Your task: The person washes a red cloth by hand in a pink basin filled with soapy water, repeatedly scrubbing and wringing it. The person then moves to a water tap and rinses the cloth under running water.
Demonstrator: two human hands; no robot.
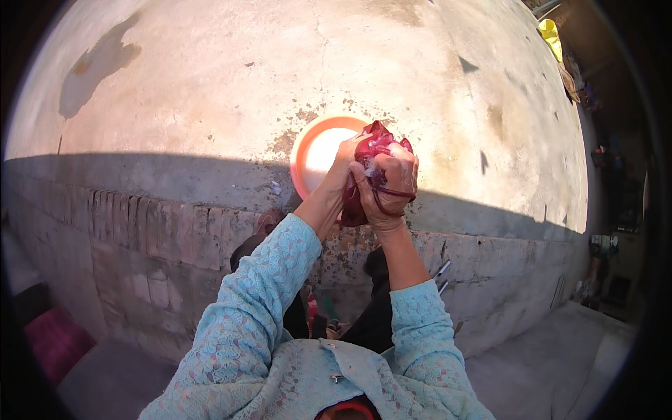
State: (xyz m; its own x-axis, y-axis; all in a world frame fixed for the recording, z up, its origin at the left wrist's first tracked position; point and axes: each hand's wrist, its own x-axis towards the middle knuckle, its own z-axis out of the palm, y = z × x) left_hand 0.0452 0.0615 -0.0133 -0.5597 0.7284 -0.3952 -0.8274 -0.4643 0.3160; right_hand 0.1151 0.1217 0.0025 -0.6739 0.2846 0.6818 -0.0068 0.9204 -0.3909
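Bunching red cloth [376, 134], left fingers [352, 145] and right fingers [400, 159] clasp it by the basin [300, 157], likely so drips land inside.

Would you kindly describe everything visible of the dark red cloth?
The dark red cloth is a crumpled bunch of thin, glossy, wet-looking fabric with whitish foam on it. A narrow strip of similar colour loops over the right hand. Both hands grip it, the left hand on its left side. In view it overlaps the orange basin; contact there is unclear.
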